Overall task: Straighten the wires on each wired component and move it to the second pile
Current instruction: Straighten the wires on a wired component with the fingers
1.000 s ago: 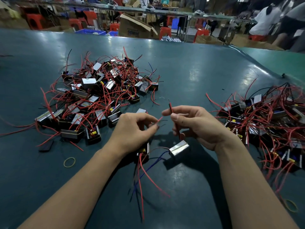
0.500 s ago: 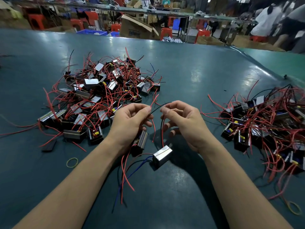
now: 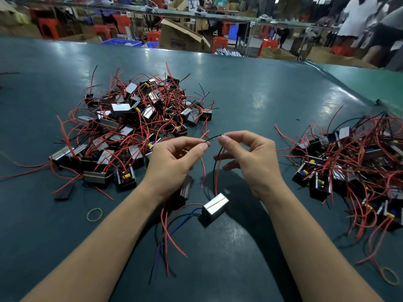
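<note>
Nearest the person, loose red, black and blue leads trail across the green tabletop (image 3: 272, 88) toward the camera, running from two components just under the hands. One, a silver-faced component (image 3: 214, 207), lies on the tabletop below the right hand; a second component (image 3: 185, 189), dark and ribbed, sits half hidden under the left wrist. Which of the two the held wire belongs to cannot be told for sure, though a black lead drops from the right hand toward the silver-faced one.

Above them the two hands meet over a single black wire (image 3: 214, 137). The left hand (image 3: 174, 162) pinches it between thumb and forefinger in a narrow grip, and the right hand (image 3: 250, 158) pinches its bared tip the same way, its other fingers loosely spread. Holding the wire at two close points looks meant to pull out a kink between the fingertips while the component's own weight keeps it anchored below.

A yellow rubber band (image 3: 94, 214) lies beside the left forearm, another band (image 3: 390, 279) at the far right edge.

Farther out, the large pile (image 3: 135, 123) on the left and the right-hand pile (image 3: 353, 162) sit well apart, leaving a working gap between them. Which is the second pile cannot be read from the scene, so the handled component is judged not yet delivered.
</note>
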